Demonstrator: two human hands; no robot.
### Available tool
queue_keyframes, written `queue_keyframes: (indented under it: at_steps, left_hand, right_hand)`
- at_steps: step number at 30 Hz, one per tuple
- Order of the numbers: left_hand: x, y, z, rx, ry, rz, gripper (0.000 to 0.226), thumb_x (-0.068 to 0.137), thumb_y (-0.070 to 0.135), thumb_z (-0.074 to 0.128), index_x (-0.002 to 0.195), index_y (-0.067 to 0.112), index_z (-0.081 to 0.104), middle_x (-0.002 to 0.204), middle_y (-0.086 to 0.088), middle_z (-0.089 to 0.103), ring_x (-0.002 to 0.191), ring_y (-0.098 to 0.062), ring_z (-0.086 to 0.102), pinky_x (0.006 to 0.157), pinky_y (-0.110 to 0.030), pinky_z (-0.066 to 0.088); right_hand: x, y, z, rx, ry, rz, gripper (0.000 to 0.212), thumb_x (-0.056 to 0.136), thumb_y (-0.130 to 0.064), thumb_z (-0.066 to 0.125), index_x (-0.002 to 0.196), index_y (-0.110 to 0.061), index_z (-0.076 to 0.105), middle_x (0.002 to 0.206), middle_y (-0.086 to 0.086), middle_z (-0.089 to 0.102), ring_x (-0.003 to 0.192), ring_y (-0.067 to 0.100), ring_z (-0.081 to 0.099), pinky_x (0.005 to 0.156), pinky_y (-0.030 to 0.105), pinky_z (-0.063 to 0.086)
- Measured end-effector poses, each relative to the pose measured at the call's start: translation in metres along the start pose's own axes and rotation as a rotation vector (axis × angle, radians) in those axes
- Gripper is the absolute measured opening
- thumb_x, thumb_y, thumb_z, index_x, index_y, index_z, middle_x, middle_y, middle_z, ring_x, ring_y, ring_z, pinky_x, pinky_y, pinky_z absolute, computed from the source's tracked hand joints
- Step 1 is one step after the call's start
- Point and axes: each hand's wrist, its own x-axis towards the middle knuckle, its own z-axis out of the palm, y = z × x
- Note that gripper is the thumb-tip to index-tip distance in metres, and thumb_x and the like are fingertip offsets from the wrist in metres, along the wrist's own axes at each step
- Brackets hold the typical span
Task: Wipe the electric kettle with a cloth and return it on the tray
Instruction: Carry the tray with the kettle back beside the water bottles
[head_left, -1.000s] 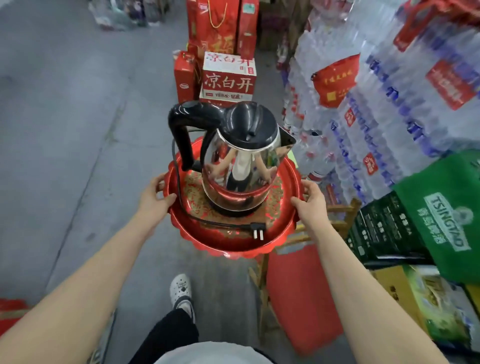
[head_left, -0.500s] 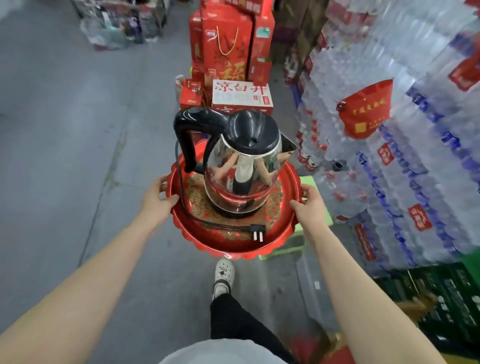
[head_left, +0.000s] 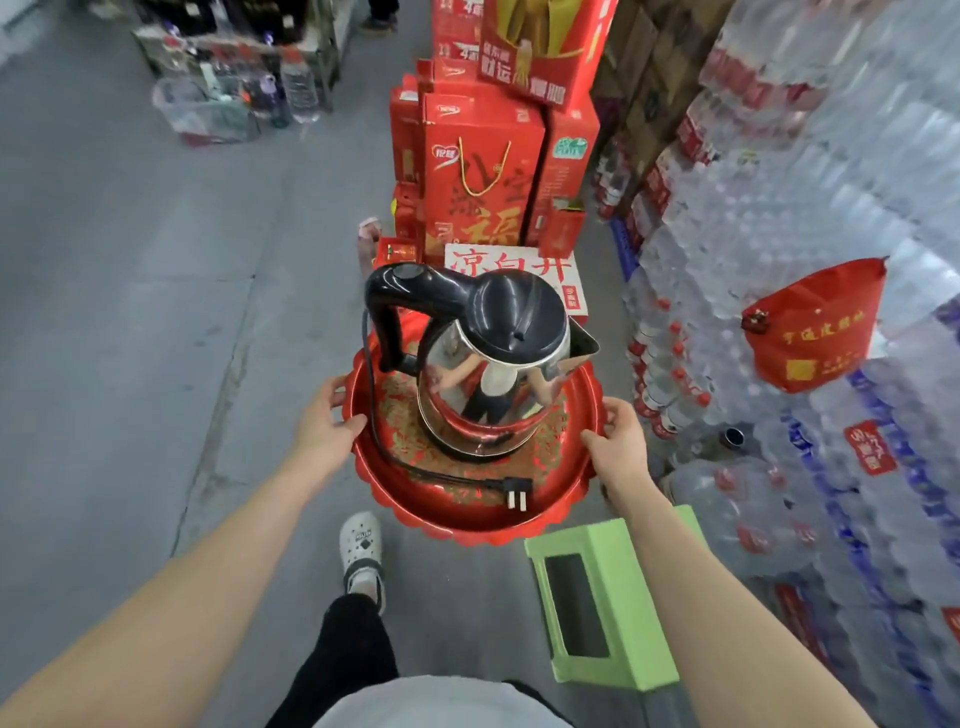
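Observation:
A steel electric kettle (head_left: 483, 384) with a black lid and black handle stands upright on a round red tray (head_left: 467, 519) that I carry in front of me. Its black cord (head_left: 395, 457) loops over the tray and ends in a plug (head_left: 519, 493) near the front rim. My left hand (head_left: 324, 426) grips the tray's left rim, thumb on top. My right hand (head_left: 618, 441) grips the right rim the same way. No cloth is in view.
A green plastic stool (head_left: 602, 597) stands on the floor at lower right. Stacked bottled-water packs (head_left: 810, 260) fill the right side. Red gift boxes (head_left: 483, 171) stand straight ahead. Grey concrete floor (head_left: 130, 312) stretches to the left. My shoe (head_left: 362, 551) is below the tray.
I have walked forward with the tray; the red boxes are nearer, and the green stool has come into view at lower right. Both hands keep their hold on the rim.

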Motion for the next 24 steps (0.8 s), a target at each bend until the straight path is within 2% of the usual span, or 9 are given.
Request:
queue_keyframes:
  at_steps: [2, 6, 8, 11, 13, 16, 18, 20, 24]
  left_hand:
    - [0.057, 0.012, 0.0, 0.013, -0.023, 0.006, 0.053, 0.091, -0.006, 0.054, 0.139, 0.015, 0.044, 0.128, -0.005, 0.053, 0.097, -0.022, 0.06, 0.079, -0.037, 0.055]
    - [0.168, 0.043, -0.003, 0.058, -0.125, 0.003, 0.053, 0.09, -0.008, 0.053, 0.137, 0.017, 0.046, 0.125, -0.003, 0.054, 0.086, -0.023, 0.064, 0.083, -0.043, 0.055]
    - [0.219, 0.057, -0.001, 0.116, -0.185, 0.014, 0.053, 0.089, -0.006, 0.055, 0.134, 0.02, 0.048, 0.126, -0.005, 0.057, 0.094, -0.031, 0.066, 0.088, -0.05, 0.055]
    - [0.288, 0.077, 0.015, 0.171, -0.258, 0.009, 0.057, 0.088, -0.007, 0.056, 0.138, 0.018, 0.048, 0.122, -0.005, 0.059, 0.104, -0.038, 0.064, 0.092, -0.055, 0.051]
    - [0.327, 0.09, 0.034, 0.189, -0.297, 0.011, 0.057, 0.088, -0.01, 0.055, 0.139, 0.013, 0.046, 0.119, -0.003, 0.056, 0.105, -0.035, 0.062, 0.091, -0.048, 0.053]
    - [0.384, 0.103, 0.066, 0.251, -0.335, 0.049, 0.056, 0.088, -0.009, 0.057, 0.136, 0.02, 0.048, 0.118, 0.001, 0.055, 0.087, -0.02, 0.06, 0.067, -0.028, 0.051]
    - [0.426, 0.106, 0.087, 0.272, -0.374, 0.035, 0.057, 0.088, -0.006, 0.059, 0.13, 0.032, 0.05, 0.121, 0.002, 0.057, 0.082, -0.021, 0.064, 0.07, -0.036, 0.055]
    - [0.465, 0.106, 0.109, 0.319, -0.395, 0.023, 0.06, 0.086, -0.004, 0.061, 0.122, 0.042, 0.049, 0.119, 0.004, 0.059, 0.094, -0.026, 0.065, 0.084, -0.044, 0.054]
    - [0.53, 0.098, 0.154, 0.392, -0.443, 0.036, 0.057, 0.084, -0.013, 0.059, 0.122, 0.03, 0.052, 0.103, 0.009, 0.062, 0.095, -0.015, 0.059, 0.076, -0.019, 0.041]
  right_hand:
    - [0.037, -0.016, 0.025, 0.01, 0.034, 0.026, 0.046, 0.089, 0.001, 0.062, 0.128, -0.022, 0.053, 0.123, 0.004, 0.063, 0.105, 0.029, 0.068, 0.088, 0.055, 0.06]
    - [0.096, -0.051, 0.07, 0.043, 0.091, 0.12, 0.046, 0.09, 0.0, 0.061, 0.122, -0.03, 0.05, 0.12, 0.002, 0.064, 0.102, 0.03, 0.07, 0.087, 0.056, 0.06]
    - [0.118, -0.066, 0.086, 0.065, 0.12, 0.171, 0.045, 0.091, 0.0, 0.061, 0.126, -0.027, 0.051, 0.122, 0.003, 0.063, 0.098, 0.028, 0.07, 0.084, 0.054, 0.061]
    - [0.151, -0.085, 0.101, 0.087, 0.181, 0.247, 0.045, 0.093, 0.002, 0.06, 0.132, -0.019, 0.051, 0.122, 0.004, 0.062, 0.085, 0.015, 0.066, 0.066, 0.034, 0.061]
    - [0.178, -0.089, 0.107, 0.096, 0.213, 0.299, 0.044, 0.095, 0.003, 0.058, 0.134, -0.016, 0.05, 0.12, 0.002, 0.06, 0.077, 0.002, 0.059, 0.05, 0.011, 0.047]
    - [0.223, -0.093, 0.118, 0.134, 0.249, 0.339, 0.042, 0.096, 0.005, 0.057, 0.135, -0.011, 0.05, 0.12, 0.006, 0.06, 0.075, -0.003, 0.053, 0.047, 0.002, 0.041]
    - [0.255, -0.094, 0.125, 0.137, 0.263, 0.374, 0.041, 0.097, 0.006, 0.057, 0.134, -0.01, 0.05, 0.117, 0.007, 0.06, 0.073, -0.002, 0.053, 0.047, 0.001, 0.04]
    - [0.283, -0.095, 0.132, 0.127, 0.269, 0.433, 0.04, 0.097, 0.005, 0.058, 0.133, -0.01, 0.05, 0.113, 0.005, 0.059, 0.071, -0.001, 0.054, 0.044, 0.002, 0.04]
    - [0.339, -0.086, 0.148, 0.114, 0.287, 0.521, 0.041, 0.093, 0.001, 0.066, 0.128, -0.013, 0.05, 0.113, 0.005, 0.06, 0.074, 0.002, 0.056, 0.053, 0.011, 0.043]
